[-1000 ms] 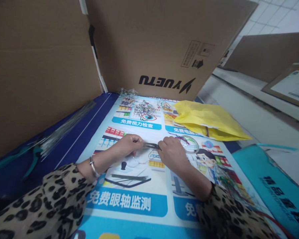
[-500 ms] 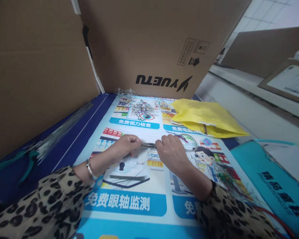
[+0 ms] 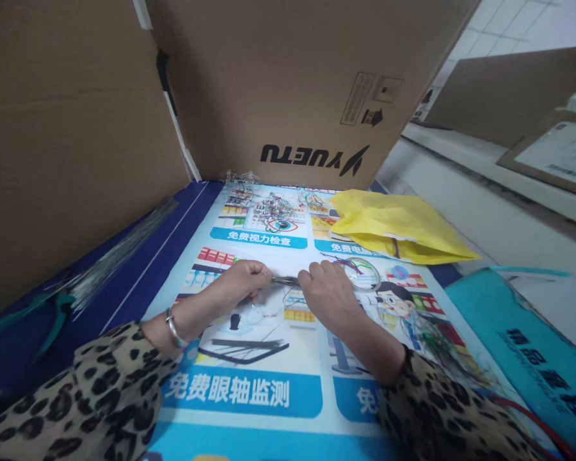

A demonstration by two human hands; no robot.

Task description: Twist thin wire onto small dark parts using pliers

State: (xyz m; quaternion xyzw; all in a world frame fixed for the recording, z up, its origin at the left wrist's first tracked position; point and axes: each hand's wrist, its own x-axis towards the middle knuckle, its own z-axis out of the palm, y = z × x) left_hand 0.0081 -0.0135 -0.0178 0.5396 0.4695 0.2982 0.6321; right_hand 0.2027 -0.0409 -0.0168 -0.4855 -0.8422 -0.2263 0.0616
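My left hand (image 3: 248, 280) is closed, thumb and finger pinched at the tip of a slim metal tool. Whatever lies in that pinch is too small to make out; a thin wire (image 3: 269, 315) loops below it. My right hand (image 3: 327, 288) wraps round the other end of the tool, which looks like needle-nose pliers (image 3: 285, 280). Its handles are hidden in my fist. Just beyond my right hand lies a clear ring (image 3: 375, 276) with purple and green strands in it. Under my hands is a printed mat (image 3: 302, 422).
Tangled wire pieces (image 3: 274, 208) lie at the back. A yellow bag (image 3: 398, 221) is at the back right, a teal packet (image 3: 518, 346) on the right. Teal-handled pliers (image 3: 60, 317) and thin straight wires (image 3: 118, 266) lie left. Cardboard walls (image 3: 269, 83) stand behind.
Almost nothing differs. My right hand has shifted very slightly left, and a little less of the metal tool shows between my hands.
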